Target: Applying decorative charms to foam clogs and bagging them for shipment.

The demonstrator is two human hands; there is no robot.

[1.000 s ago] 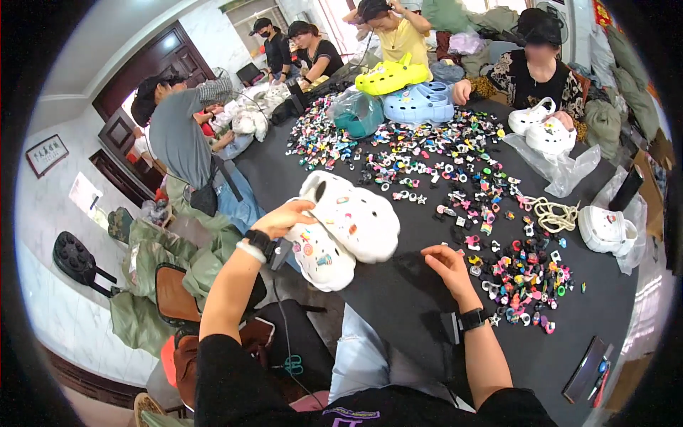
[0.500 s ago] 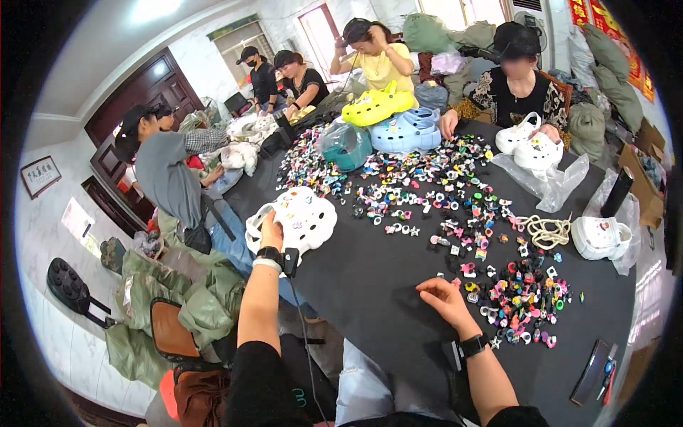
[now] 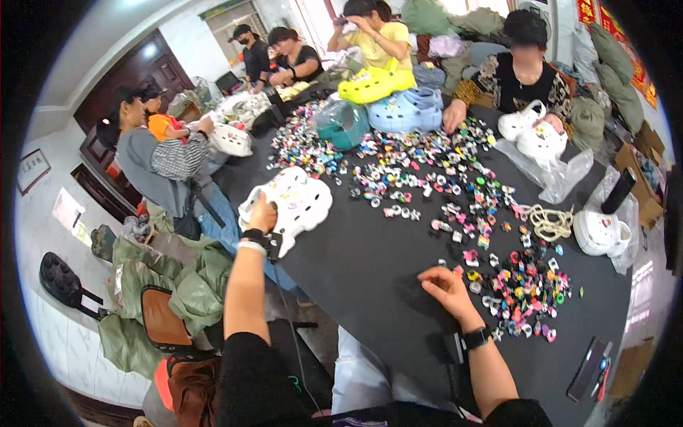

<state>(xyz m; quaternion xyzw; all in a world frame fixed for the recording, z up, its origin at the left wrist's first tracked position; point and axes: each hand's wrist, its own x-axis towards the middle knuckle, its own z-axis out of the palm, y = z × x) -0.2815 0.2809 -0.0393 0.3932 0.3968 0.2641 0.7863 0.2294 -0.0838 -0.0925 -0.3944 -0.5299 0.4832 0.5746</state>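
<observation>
My left hand (image 3: pixel 264 214) is closed on the heel side of a white clog (image 3: pixel 304 206) at the left edge of the dark table. Holes cover the clog, and several small coloured charms sit on its upper. My right hand (image 3: pixel 448 293) hovers over the table at centre right, its fingers loosely bent with a small gap at the tips; nothing shows between them. Just beside it lies a pile of mixed shoe charms (image 3: pixel 523 292). A wider spread of charms (image 3: pixel 427 167) covers the middle and far part of the table (image 3: pixel 356 277).
Yellow (image 3: pixel 370 85) and blue clogs (image 3: pixel 405 110) stand beyond the charms, beside a teal clog (image 3: pixel 341 127). On the right lie a cord bundle (image 3: pixel 549 223), bagged white clogs (image 3: pixel 600 233), a black cylinder (image 3: pixel 619 191) and a phone (image 3: pixel 589 368). Several co-workers sit or stand around the table.
My left hand and the white clog have shifted slightly left and nearer the far side, the clog tilting. My right hand's fingers have drawn closer together. A co-worker at left now holds up a white clog.
</observation>
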